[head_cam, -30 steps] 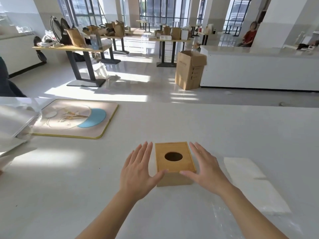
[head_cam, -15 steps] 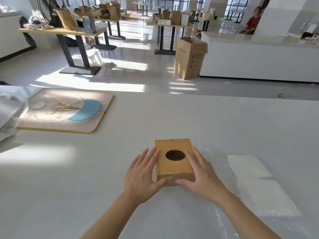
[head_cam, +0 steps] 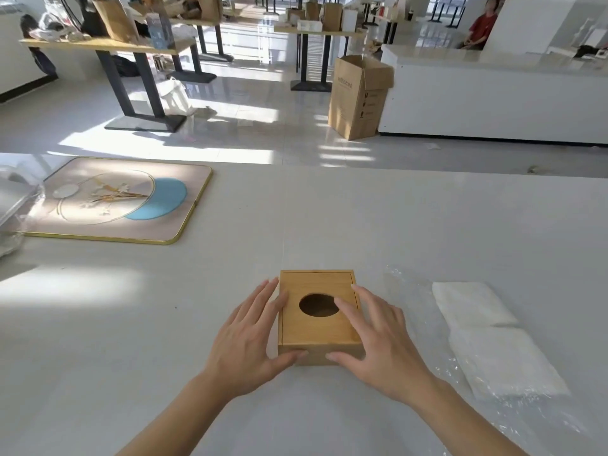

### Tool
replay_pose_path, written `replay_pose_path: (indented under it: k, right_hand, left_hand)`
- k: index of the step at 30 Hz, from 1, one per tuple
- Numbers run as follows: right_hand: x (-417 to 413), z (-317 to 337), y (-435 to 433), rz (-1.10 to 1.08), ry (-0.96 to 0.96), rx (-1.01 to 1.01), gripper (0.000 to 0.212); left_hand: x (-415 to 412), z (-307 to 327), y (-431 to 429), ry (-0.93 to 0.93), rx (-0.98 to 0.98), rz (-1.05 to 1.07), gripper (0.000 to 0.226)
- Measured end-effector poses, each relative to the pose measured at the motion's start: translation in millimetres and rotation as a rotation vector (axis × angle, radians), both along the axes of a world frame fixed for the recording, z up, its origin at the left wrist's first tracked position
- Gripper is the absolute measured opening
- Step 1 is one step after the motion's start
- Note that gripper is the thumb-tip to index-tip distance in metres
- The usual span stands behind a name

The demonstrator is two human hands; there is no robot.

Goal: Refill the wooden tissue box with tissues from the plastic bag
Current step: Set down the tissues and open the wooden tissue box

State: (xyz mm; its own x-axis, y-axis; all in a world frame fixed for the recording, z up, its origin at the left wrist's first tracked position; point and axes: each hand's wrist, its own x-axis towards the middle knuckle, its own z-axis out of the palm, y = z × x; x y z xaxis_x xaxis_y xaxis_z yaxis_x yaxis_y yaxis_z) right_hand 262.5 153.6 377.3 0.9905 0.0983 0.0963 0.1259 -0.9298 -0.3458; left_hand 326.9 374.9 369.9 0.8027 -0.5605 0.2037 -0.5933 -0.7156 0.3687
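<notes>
Open table (head_cam: 378,218) lies beyond the wooden tissue box (head_cam: 317,327); left hand (head_cam: 245,347) and right hand (head_cam: 383,350) flank it; bagged tissues (head_cam: 490,337) occupy the right; decorative tray (head_cam: 115,200) blocks far left.

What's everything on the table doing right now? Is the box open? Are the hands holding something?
Wooden tissue box: lid on, upright, hole looks dark, no tissue sticking out.
Left hand: open, fingers spread, against the box's left side.
Right hand: open, fingers over the lid's right edge, thumb on the front.
Tissues: still in the plastic bag, lying flat right of the box.
Decorated tray: flat, nothing on it.
</notes>
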Motion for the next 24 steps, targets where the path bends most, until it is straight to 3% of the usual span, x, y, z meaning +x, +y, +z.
replay_pose_path:
  k: [8,19,22,24]
  right_hand:
    - [13,13,5,0.079,0.117,0.103,0.056]
    - [41,58,1,0.134,0.388,-0.111,0.063]
    - [54,75,-1,0.155,0.475,-0.102,0.052]
    - [66,85,-5,0.177,0.526,-0.105,0.049]
  left_hand:
    - [9,6,-6,0.054,0.027,-0.105,0.106]
    - [7,0,-7,0.082,-0.062,-0.078,0.107]
    - [8,5,-8,0.132,-0.099,-0.056,0.103]
    - [11,10,-9,0.205,-0.201,0.004,0.088]
